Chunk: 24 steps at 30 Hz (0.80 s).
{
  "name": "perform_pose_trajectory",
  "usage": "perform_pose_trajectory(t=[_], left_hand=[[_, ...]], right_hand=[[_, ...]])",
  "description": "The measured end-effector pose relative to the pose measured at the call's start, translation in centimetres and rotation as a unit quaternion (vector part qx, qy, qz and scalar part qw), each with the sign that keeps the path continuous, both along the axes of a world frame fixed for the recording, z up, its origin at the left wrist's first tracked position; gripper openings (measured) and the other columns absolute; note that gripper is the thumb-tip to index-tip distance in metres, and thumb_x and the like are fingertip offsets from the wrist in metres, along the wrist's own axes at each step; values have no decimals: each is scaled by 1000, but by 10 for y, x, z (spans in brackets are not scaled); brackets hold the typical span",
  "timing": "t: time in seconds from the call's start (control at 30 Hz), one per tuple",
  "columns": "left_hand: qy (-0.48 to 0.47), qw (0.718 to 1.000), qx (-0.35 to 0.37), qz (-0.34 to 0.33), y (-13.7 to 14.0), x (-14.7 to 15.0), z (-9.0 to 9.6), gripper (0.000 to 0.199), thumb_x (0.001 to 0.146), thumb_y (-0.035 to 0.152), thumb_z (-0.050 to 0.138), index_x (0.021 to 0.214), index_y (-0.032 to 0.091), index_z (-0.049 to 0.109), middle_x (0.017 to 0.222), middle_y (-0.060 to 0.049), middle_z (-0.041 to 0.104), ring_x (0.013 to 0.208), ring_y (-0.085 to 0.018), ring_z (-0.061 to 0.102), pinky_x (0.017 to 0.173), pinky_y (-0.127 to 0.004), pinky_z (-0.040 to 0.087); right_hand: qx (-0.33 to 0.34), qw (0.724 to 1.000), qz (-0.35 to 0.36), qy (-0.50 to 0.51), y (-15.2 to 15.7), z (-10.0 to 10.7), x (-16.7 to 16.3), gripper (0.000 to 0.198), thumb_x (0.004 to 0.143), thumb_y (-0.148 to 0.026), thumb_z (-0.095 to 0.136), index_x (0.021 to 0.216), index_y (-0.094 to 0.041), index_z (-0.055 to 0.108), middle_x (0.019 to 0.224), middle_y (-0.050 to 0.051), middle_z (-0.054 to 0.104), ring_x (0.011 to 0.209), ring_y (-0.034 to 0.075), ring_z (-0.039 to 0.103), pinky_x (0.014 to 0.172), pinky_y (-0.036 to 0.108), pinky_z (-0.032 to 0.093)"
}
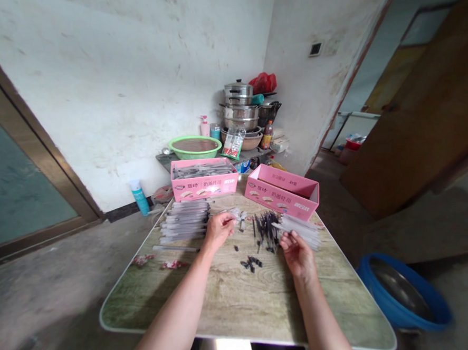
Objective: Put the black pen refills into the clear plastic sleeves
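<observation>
A: What is the left hand [218, 227] doing?

B: It is reaching out over the bench [233, 296], its fingers curling in around a few small pale pieces [238, 215]. The grip is looking pinched together on them, though the blur is keeping me from being sure.

A: And the right hand [298, 253]?

B: It is lying palm up near the right side of the bench, holding a bundle of thin clear tubes [300, 228] across its fingers. The grip is closing loosely around the near end of that bundle, and the tubes are fanning out away from the person.

A: What is sitting between the hands?

B: A heap of dark pen refills [266, 228] is lying just left of the tubes, and small black caps [251, 262] are scattering nearer the person.

A: Anything further back?

B: A neat stack of grey pens [185, 221] is lying beside the left hand. Behind it a pink box [204, 186] is holding more of them, and a second pink box [285, 192] is sitting open to the right. A blue basin [403, 294] is resting on the floor.
</observation>
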<state>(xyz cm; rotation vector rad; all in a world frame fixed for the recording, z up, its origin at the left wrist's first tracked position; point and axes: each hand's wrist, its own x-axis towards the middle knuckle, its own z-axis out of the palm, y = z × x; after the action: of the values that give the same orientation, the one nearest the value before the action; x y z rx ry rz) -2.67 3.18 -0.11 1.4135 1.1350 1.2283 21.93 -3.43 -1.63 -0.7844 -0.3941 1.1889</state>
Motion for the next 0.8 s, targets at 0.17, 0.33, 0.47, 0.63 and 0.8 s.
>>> perform_pose_trajectory(t=[0.17,0.33,0.47,0.63,0.8], left_hand=[[152,976,-31,-152,-10,-9,1,12,66,25,75,65,15,69,52,-1,61,39,-11,50,42,-21,33],[239,954,-4,-179,-17,-7,1,12,58,17,77,58,17,65,48,1,59,43,-12,51,46,-21,31],[248,949,15,-195,-14,-6,-2,8,60,12,72,60,17,67,54,-1,63,49,-14,55,51,-22,35],[54,978,-57,-191,-12,3,0,16,66,24,75,76,14,68,57,-1,61,46,-11,52,49,-22,40],[-144,968,-93,-182,-15,10,7,33,69,34,78,89,9,70,73,-7,68,63,-15,64,61,-27,52]], right_hand=[[-5,1000,15,22,0,-3,3,15,65,-19,81,72,-17,68,66,2,72,52,13,66,49,23,58],[0,999,21,26,-1,-2,-2,16,64,-19,82,71,-18,67,66,2,71,51,12,65,47,22,57],[-2,999,26,28,-2,1,-2,19,62,-19,83,72,-16,68,65,2,72,49,12,65,47,21,57],[8,999,40,-8,-3,4,-6,23,60,-20,85,74,-16,68,65,3,73,48,13,66,47,22,58],[22,995,72,-57,-5,8,-15,29,57,-21,88,75,-15,67,66,5,73,50,16,69,48,24,59]])
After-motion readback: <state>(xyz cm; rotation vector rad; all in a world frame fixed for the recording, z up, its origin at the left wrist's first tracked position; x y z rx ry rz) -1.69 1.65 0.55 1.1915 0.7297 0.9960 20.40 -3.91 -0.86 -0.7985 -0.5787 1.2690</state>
